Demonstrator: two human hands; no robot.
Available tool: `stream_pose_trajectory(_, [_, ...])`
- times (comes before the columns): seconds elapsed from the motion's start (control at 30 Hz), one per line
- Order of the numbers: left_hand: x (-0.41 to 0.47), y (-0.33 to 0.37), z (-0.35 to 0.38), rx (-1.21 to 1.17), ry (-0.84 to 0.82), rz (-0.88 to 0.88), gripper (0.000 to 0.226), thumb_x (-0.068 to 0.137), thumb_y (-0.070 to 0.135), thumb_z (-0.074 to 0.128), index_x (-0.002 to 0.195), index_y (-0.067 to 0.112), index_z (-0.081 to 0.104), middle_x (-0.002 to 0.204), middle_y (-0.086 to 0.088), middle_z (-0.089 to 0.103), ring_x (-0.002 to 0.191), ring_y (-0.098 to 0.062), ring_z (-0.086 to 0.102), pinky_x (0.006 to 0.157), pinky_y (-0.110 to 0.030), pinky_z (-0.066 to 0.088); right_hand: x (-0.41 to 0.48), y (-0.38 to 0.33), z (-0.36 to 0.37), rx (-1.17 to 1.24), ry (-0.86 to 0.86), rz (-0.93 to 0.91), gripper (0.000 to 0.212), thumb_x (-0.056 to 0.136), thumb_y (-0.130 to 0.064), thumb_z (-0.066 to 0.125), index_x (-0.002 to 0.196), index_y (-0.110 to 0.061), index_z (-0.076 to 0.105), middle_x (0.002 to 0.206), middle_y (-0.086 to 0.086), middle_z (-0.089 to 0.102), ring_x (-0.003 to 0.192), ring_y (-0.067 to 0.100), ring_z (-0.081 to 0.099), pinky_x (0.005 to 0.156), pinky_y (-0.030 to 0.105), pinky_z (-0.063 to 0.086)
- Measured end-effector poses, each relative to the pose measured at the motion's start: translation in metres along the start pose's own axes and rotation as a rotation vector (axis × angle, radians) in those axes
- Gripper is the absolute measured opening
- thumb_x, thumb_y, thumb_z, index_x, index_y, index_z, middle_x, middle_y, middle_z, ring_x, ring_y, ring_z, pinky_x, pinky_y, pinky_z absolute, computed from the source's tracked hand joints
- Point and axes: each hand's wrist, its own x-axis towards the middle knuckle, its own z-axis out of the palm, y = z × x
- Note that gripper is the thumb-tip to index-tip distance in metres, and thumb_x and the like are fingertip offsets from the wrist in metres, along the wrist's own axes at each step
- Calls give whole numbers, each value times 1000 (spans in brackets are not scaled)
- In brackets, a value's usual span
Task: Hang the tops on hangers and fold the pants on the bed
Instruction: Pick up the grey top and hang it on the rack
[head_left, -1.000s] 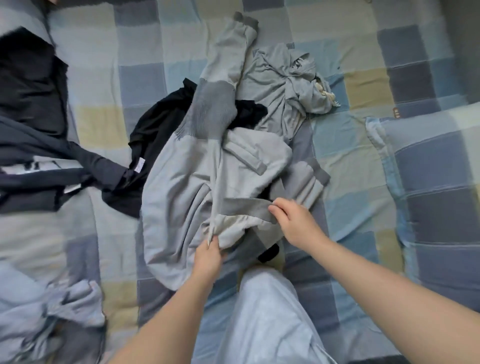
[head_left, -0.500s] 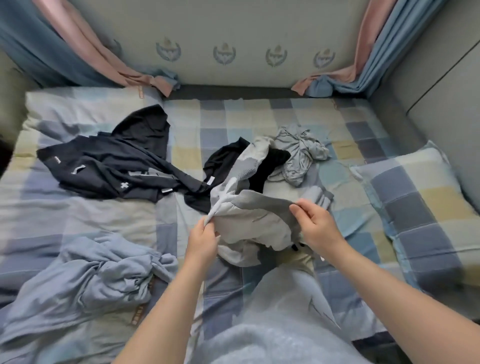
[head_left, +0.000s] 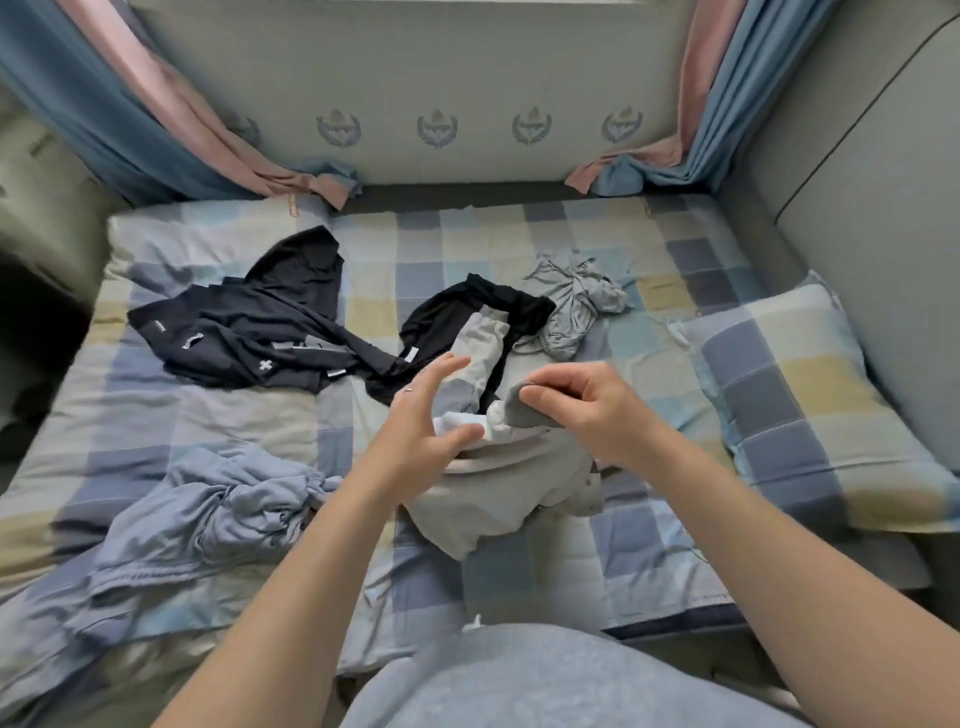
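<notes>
Pinching cuff of grey garment (head_left: 498, 493) — right hand (head_left: 587, 410) | left hand (head_left: 421, 421) spread alongside

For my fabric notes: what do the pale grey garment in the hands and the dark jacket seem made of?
Pale grey garment: soft matte knit, perhaps cotton jersey; it slumps in thick folds, with a darker cuff. Dark jacket: likely thin smooth synthetic; lies flat, pale printed marks. Neither is certain.
</notes>
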Motion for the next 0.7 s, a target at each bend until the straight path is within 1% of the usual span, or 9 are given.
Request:
stream_pose_trajectory(0.03, [1,17,14,-3,-54,39,60,86,26,77,137,41,48,153,18,36,143,-4,30,115,-30,26,-8,-3,-13,-2,-22,-5,16,95,-12,65,88,-20,77,87,9,75,84,29,70,80,38,55])
stream_pose_trajectory(0.1, [4,43,44,-7,-152,98,44,86,23,77,126,32,61,148,15,47,140,-6,39,116,-34,31,-25,-8,-41,-7,-55,-12,16,94,-11,64,91,-19,78,88,3,77,85,17,72,80,27,55])
stream_pose_trajectory(0.2, [10,70,81,-16,-188,177,25,85,15,77,107,9,67,124,12,65,120,-9,56,106,-38,41,-52,-13,-77,-38,-88,-17,16,95,-11,64,95,-16,79,92,-1,78,91,15,72,86,24,55])
stream_pose_trajectory(0.27, [14,86,98,-43,-159,234,15,83,12,76,86,6,62,89,16,65,87,-8,60,83,-33,47,-66,-17,-98,-80,-100,-40,18,95,-12,64,91,-22,78,88,-4,77,85,9,70,80,20,52])
stream_pose_trajectory(0.33, [16,100,114,-53,-112,276,32,80,10,71,64,8,43,62,7,44,61,-10,40,60,-31,35,-77,-19,-120,-120,-50,-30,14,93,-18,66,84,-20,76,78,3,72,74,9,63,71,25,47])
stream_pose_trajectory(0.4, [16,110,127,-79,-76,300,43,81,5,70,62,9,32,60,1,33,57,-10,30,54,-30,27,-86,-20,-142,-168,-22,10,12,89,-23,72,81,-13,73,75,15,65,68,14,55,66,32,41])
stream_pose_trajectory(0.53, [21,122,136,-28,-22,360,38,82,8,72,71,18,37,63,8,38,58,-8,31,53,-25,29,-98,-25,-170,-337,-75,86,11,80,-24,81,82,-23,71,68,-5,62,64,6,55,63,26,42])
stream_pose_trajectory(0.6, [22,126,134,38,-43,363,29,85,21,74,81,25,45,63,11,48,55,-8,37,50,-20,32,-99,-30,-179,-377,-40,40,10,81,-19,80,81,-26,73,72,0,66,67,17,58,64,36,45])
stream_pose_trajectory(0.7, [21,126,127,174,-83,342,27,85,37,72,76,27,49,65,2,52,58,-15,49,57,-35,44,-104,-38,-189,-358,34,-56,6,79,-20,79,84,-21,75,78,7,69,74,27,63,70,42,50])
